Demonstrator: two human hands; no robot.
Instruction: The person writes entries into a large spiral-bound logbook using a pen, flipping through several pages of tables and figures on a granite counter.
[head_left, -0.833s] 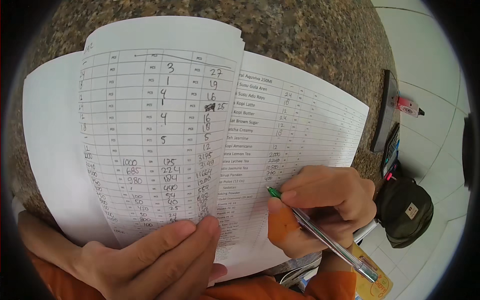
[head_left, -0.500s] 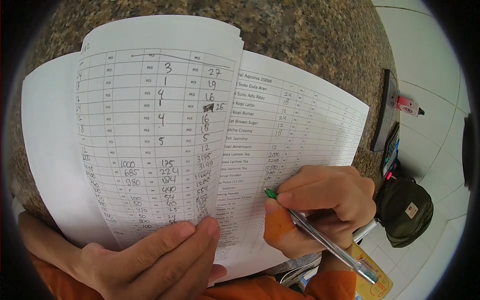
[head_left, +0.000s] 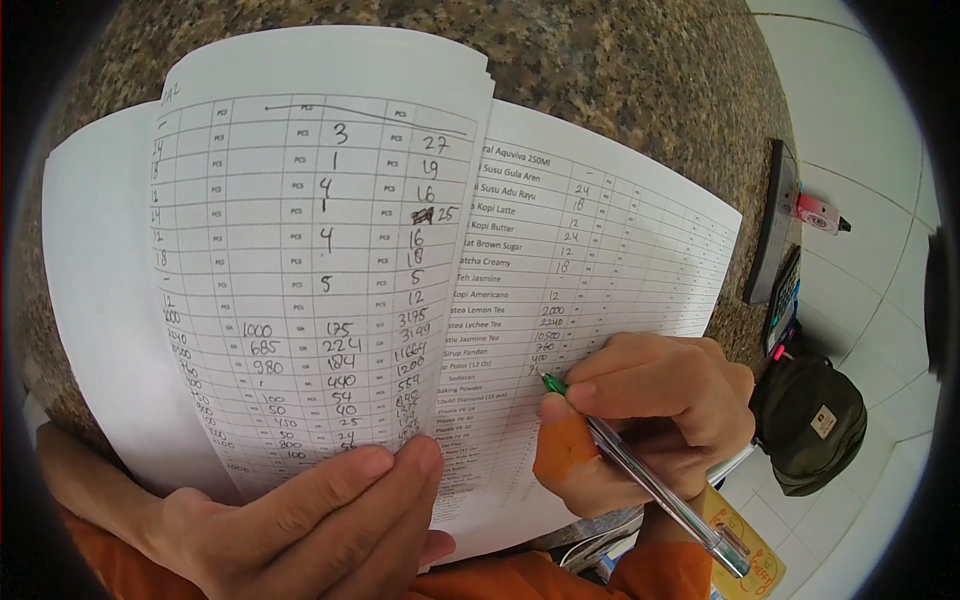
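Observation:
My left hand (head_left: 310, 520) grips the lower part of a curled-over paper sheet (head_left: 262, 195), a printed table filled with handwritten figures. Its fingers lie together on top, with the thumb partly hidden beneath. Under that sheet, to the right, a second printed list (head_left: 625, 245) shows item rows and a column of handwritten numbers. My right hand (head_left: 672, 395) pinches a clear-barrelled pen (head_left: 660, 490) with a green grip, its tip at a row in that column. An orange patch covers part of the right thumb.
The papers rest on a speckled brown stone counter (head_left: 600, 60). Past its right edge are a dark flat object (head_left: 770, 220), a pink-and-white item (head_left: 820, 213), a calculator (head_left: 783, 300), a dark green pouch (head_left: 815, 425) and a yellow card (head_left: 745, 540). White floor tiles (head_left: 850, 90) show beyond.
The pen tip and right hand have shifted slightly right, and fresh ink marks stand in the row by the tip. The left hand stays put; the curled sheet has barely shifted.

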